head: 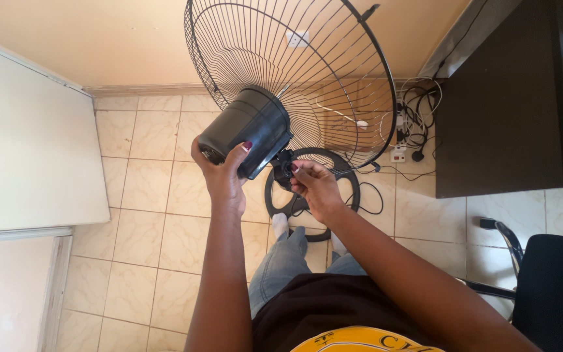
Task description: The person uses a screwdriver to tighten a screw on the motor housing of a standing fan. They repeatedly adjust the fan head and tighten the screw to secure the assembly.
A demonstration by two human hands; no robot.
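A black standing fan is in front of me. My left hand (221,171) grips the back of its black motor housing (247,127), which tilts toward me. Behind the housing spreads the round wire rear guard (333,72), with no blades visible. My right hand (314,188) is closed on the black knob at the fan's neck joint (283,167), just below the housing. The fan's round black base (350,189) rests on the tiled floor beyond my feet.
A dark cabinet (503,111) stands at the right, with a tangle of cables and a white power strip (405,127) beside it. A black chair (548,287) is at the lower right. A white door (27,143) is at the left.
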